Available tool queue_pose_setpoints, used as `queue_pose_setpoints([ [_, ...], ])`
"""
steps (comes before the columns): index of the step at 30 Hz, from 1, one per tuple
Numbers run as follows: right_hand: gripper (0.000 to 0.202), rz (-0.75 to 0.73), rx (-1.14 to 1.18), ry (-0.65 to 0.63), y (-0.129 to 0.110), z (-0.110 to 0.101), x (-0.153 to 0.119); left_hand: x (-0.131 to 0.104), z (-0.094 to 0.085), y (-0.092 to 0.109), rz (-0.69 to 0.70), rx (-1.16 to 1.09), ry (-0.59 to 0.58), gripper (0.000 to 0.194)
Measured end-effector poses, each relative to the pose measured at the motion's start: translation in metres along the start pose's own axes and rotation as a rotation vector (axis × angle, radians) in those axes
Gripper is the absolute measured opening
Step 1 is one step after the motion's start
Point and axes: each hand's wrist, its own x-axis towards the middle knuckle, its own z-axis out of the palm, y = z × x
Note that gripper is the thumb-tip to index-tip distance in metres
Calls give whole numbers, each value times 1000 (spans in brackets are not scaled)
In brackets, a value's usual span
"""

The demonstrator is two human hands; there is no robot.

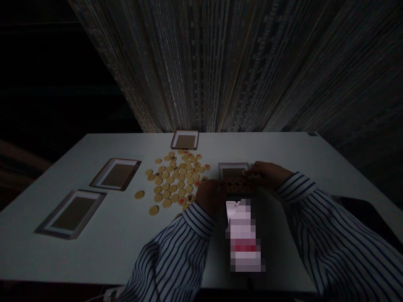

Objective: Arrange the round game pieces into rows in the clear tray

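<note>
Dimly lit, a white table [277,147] reaches from the near edge back to a striped curtain [206,71]. Right of the middle lies a shallow box [233,172] with round pieces in rows [237,185] across its near part, while some of its brown bottom shows at the far end. Both hands are at this box, one on each side. The left hand [206,195] is at its near left side, knuckles up, close to the right edge of a loose heap of game pieces [173,180]; its fingertips are lost in shadow, so I cannot tell whether it grips a piece or only touches the row. The right hand [270,173] comes in from the right, its fingers bent narrowly over the box's right side; what, if anything, is between them is too dark to tell.

The heap spreads over the middle of the table, mostly plain yellowish faces, with some red and black characters showing, chiefly along the far and right sides. One loose piece [140,194] lies apart on the left. Beyond the heap stands a far box [185,139]; to the left are a brown-edged box [116,174] and, nearer, a grey-edged box [71,214]. Between the striped sleeves [179,247], a phone [244,239] with a lit screen lies near the table's front edge. A dark object [362,214] sits at the right.
</note>
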Motion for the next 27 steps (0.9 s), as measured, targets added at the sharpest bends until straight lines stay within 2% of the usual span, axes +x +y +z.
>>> queue_pose_setpoints([
  [13, 25, 27, -94, -70, -7, 1, 2, 2, -2, 1, -15, 5, -14, 19],
  [22, 25, 43, -103, -113, -11, -5, 1, -1, 2, -4, 48, 10, 59, 17],
  [27, 26, 30, -93, -106, -13, -6, 1, -1, 4, -6, 72, 14, 52, 17],
])
